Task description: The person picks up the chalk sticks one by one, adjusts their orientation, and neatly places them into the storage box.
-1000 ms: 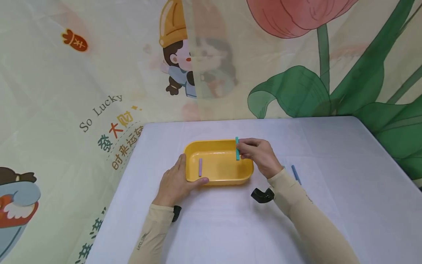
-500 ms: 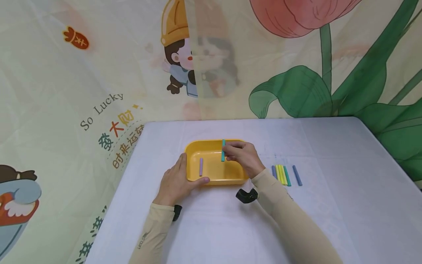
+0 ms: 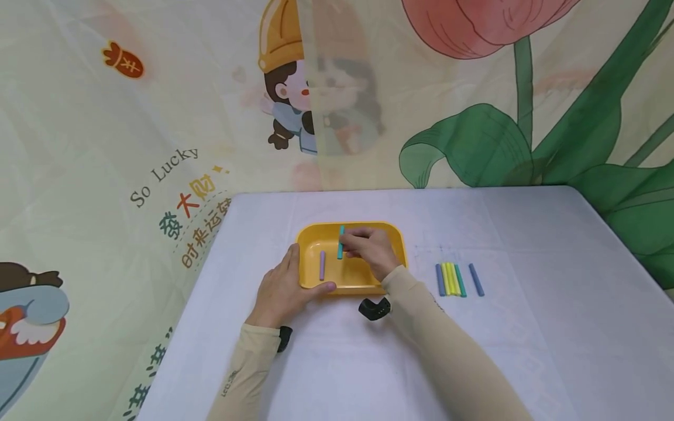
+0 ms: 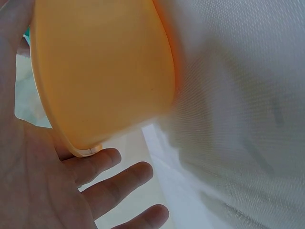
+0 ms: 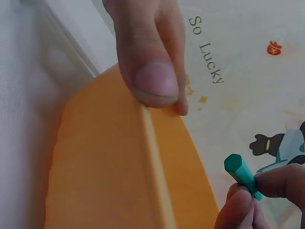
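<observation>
A shallow yellow tray (image 3: 351, 288) with rounded corners sits on the table. My left hand (image 3: 279, 286) holds its left end, thumb over the front rim and fingers along the outer wall. In the left wrist view the tray's side (image 4: 105, 71) lies against that hand (image 4: 47, 176). Above the tray's inside, my right hand (image 3: 371, 248) pinches a teal stick (image 3: 340, 241) between thumb and fingers. The right wrist view shows the stick's six-sided end (image 5: 234, 163). A purple stick (image 3: 322, 265) lies inside the tray, just left of the teal one.
To the tray's right, a blue stick (image 3: 440, 279), yellow sticks (image 3: 450, 279) and a green stick (image 3: 460, 280) lie side by side. Another blue stick (image 3: 476, 279) lies apart, further right. A white cloth covers the table (image 3: 337, 362); a printed curtain (image 3: 210, 88) hangs behind it.
My right hand has moved left over the tray with the teal stick, from the right end towards the purple stick. The row of sticks has come into view. My left hand stays put.
</observation>
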Demonstrator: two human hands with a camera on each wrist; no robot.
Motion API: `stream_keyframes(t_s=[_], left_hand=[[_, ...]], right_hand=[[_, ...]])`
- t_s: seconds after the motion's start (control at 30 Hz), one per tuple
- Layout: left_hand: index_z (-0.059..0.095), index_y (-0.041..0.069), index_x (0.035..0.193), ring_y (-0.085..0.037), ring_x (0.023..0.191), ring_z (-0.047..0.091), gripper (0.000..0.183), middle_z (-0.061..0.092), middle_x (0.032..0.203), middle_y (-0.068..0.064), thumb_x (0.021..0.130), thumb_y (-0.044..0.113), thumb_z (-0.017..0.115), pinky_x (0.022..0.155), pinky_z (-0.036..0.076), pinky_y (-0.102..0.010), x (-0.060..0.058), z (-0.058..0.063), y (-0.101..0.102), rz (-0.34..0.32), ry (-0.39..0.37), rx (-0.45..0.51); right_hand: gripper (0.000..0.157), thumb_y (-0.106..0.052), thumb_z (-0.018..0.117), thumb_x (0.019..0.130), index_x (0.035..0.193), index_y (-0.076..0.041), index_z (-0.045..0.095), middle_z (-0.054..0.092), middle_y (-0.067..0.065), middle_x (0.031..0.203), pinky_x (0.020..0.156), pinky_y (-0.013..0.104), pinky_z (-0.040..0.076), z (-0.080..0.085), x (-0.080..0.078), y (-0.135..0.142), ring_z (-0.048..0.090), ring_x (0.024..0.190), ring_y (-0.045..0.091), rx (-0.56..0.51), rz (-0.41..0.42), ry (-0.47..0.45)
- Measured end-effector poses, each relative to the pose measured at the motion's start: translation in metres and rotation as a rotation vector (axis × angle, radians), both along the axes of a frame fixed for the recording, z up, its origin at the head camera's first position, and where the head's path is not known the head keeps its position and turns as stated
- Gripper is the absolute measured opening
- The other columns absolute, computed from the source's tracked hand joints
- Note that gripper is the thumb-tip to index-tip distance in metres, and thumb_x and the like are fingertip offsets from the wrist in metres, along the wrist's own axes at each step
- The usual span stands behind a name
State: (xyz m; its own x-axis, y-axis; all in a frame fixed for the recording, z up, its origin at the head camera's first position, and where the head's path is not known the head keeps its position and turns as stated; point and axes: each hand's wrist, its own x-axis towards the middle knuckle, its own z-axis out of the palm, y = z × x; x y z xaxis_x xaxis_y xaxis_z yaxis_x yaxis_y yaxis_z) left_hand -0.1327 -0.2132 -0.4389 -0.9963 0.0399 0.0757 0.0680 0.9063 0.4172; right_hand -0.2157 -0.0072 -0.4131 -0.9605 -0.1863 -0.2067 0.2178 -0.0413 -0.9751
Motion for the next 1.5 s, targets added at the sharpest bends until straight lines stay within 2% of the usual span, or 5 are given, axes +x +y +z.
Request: stream_keyframes(t_s=[0.3,0.63,0.73,1.0,1.5], left_hand=[[0.015,-0.001,0.16,-0.04,0.135,0.048,0.133,0.031,0.162,-0.019,0.073,0.09,0.058,0.105,0.041,-0.058,0.0,-0.001,-0.001,0.01,0.004,0.002],[0.015,-0.001,0.16,-0.04,0.131,0.052,0.132,0.032,0.162,-0.018,0.074,0.09,0.056,0.102,0.044,-0.058,-0.001,-0.004,-0.001,-0.005,0.018,0.006],[0.017,-0.001,0.16,-0.039,0.127,0.055,0.132,0.035,0.16,-0.017,0.073,0.09,0.056,0.1,0.045,-0.057,-0.002,-0.005,-0.002,-0.004,0.028,0.004],[0.017,0.0,0.16,-0.038,0.121,0.059,0.13,0.038,0.156,-0.016,0.074,0.089,0.057,0.097,0.047,-0.055,-0.002,-0.005,-0.002,-0.008,0.034,0.006],[0.017,-0.003,0.16,-0.041,0.129,0.054,0.13,0.032,0.161,-0.02,0.076,0.087,0.059,0.1,0.046,-0.057,0.0,-0.002,0.0,-0.007,0.035,0.002]], right_hand=[[0.035,-0.015,0.077,0.09,0.119,0.003,0.069,0.071,0.014,0.103,0.08,0.03,0.059,-0.012,-0.005,-0.022,0.069,0.085,0.021,-0.019,0.0,-0.077],[0.026,-0.006,0.076,0.088,0.111,0.007,0.071,0.072,0.016,0.097,0.077,0.031,0.059,-0.02,-0.007,-0.032,0.069,0.077,0.019,0.002,0.019,-0.125],[0.024,-0.007,0.076,0.089,0.109,0.006,0.072,0.072,0.015,0.092,0.074,0.03,0.059,-0.023,-0.009,-0.034,0.067,0.072,0.018,0.059,0.031,-0.127],[0.017,-0.013,0.08,0.088,0.098,-0.001,0.075,0.07,0.009,0.074,0.062,0.026,0.053,-0.028,-0.011,-0.039,0.063,0.06,0.015,0.336,0.076,-0.122],[0.014,-0.014,0.079,0.088,0.086,0.0,0.077,0.074,0.015,0.078,0.058,0.025,0.055,-0.026,-0.01,-0.042,0.066,0.059,0.018,0.413,0.107,-0.128]])
